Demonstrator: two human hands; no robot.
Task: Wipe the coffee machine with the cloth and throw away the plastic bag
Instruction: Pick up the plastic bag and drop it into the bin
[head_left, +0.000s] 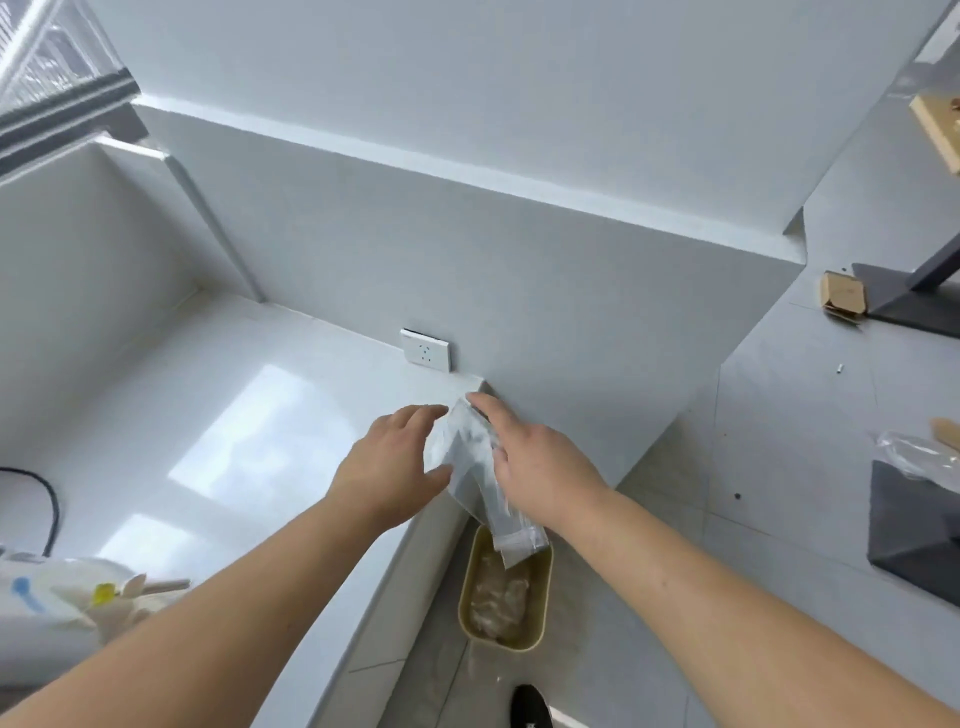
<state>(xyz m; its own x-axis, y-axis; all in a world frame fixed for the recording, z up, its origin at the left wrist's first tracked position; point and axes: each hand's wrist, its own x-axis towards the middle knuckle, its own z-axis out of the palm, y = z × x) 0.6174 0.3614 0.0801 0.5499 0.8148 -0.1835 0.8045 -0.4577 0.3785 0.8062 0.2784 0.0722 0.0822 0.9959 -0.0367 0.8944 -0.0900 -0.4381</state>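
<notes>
A clear plastic bag (475, 467) hangs between my two hands, past the right edge of the white counter (218, 415). My left hand (389, 462) pinches its left side with thumb and fingers. My right hand (535, 462) grips its right side, with the index finger along the top edge. The bag's sealed lower end points down over a small olive-yellow bin (470, 587) on the floor, which holds crumpled clear plastic. Neither the coffee machine nor the cloth is visible.
A wall socket (426, 351) sits low on the grey wall. A black cable (49, 499) and a white packet with wooden sticks (78, 592) lie at the counter's left. Dark metal stands (904, 306), a cardboard piece (844, 299) and loose plastic (914, 457) occupy the grey floor at right.
</notes>
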